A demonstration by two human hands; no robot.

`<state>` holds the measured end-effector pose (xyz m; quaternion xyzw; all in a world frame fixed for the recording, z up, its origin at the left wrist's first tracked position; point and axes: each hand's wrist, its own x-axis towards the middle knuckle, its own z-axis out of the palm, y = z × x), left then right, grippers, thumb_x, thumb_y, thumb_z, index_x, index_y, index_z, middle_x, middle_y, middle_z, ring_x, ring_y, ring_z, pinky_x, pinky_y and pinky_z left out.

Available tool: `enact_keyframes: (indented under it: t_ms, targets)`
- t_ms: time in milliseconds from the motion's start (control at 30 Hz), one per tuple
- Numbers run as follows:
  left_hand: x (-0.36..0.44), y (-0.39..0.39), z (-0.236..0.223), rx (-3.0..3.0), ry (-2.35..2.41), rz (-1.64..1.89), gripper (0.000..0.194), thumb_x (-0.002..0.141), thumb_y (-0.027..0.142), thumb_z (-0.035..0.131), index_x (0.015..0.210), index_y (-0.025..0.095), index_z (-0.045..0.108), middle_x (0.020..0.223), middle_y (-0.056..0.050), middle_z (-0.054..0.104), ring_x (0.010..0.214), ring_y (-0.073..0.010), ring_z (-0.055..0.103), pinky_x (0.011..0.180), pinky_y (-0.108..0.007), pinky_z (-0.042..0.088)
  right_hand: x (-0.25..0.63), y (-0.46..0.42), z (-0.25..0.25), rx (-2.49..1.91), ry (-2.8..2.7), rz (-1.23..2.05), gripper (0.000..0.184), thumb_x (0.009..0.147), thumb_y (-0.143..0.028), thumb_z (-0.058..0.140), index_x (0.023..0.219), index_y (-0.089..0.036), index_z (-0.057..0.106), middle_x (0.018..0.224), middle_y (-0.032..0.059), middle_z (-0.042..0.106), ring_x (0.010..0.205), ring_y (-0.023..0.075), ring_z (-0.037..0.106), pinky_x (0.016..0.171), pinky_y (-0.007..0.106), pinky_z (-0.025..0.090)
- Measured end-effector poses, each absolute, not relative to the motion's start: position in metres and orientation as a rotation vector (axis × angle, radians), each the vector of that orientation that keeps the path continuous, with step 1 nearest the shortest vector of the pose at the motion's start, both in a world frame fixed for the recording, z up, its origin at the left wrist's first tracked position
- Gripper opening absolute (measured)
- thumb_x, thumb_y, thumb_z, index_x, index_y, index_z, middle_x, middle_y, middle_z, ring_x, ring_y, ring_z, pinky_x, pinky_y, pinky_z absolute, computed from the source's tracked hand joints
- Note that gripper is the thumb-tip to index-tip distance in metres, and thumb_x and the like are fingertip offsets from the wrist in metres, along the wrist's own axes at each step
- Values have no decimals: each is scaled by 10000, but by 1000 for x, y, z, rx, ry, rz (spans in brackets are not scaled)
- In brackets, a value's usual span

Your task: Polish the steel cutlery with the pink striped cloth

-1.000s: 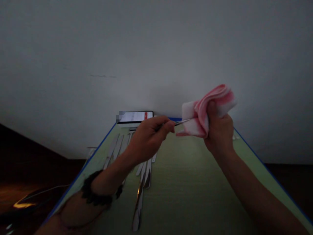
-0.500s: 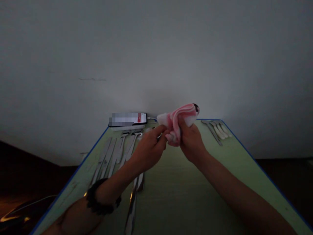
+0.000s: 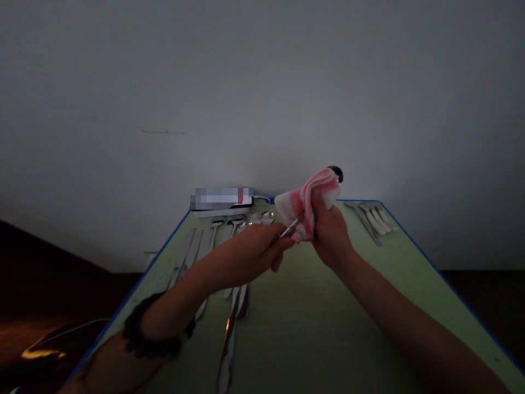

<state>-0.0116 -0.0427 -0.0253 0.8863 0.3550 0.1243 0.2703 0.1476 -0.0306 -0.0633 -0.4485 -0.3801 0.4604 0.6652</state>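
My left hand (image 3: 250, 251) is closed round the handle of a metal spoon (image 3: 290, 227), held above the green table (image 3: 311, 323). The spoon's shaft runs up into a pink and white cloth (image 3: 307, 200), and its dark bowl (image 3: 336, 173) pokes out at the cloth's top. My right hand (image 3: 330, 232) is closed round the cloth, wrapping it about the spoon. A dark beaded bracelet (image 3: 153, 339) sits on my left wrist.
Several pieces of steel cutlery (image 3: 205, 246) lie in a row on the table's left side, more (image 3: 232, 328) near the front. A few spoons (image 3: 371, 218) lie at the far right. A phone (image 3: 221, 198) leans against the white wall at the table's far edge.
The cloth slid along the spoon toward my left hand, then away again, so the bowl now pokes out at its top. The view shifted, bringing the right-hand spoons into sight.
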Motion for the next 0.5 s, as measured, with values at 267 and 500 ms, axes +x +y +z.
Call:
enact_keyframes:
  t_ms: [267,500]
  targets:
    - [-9,-35,-34,2379,995,412,333,921,287,331,652,170,490,510,43,557,462,-78,500,540,-204,359,134,-37,-75,-1010,-890,1192,479,696,-629,537,634,-154,539,501,-22,509,412,73,438,382,197,305]
    - [-6,-38,-29,2378,1010,469,360,925,274,315,639,165,503,520,40,553,485,-76,502,545,-200,361,136,-29,-75,-876,-687,1273,384,707,-541,595,669,-159,569,529,-32,547,434,81,476,415,207,385]
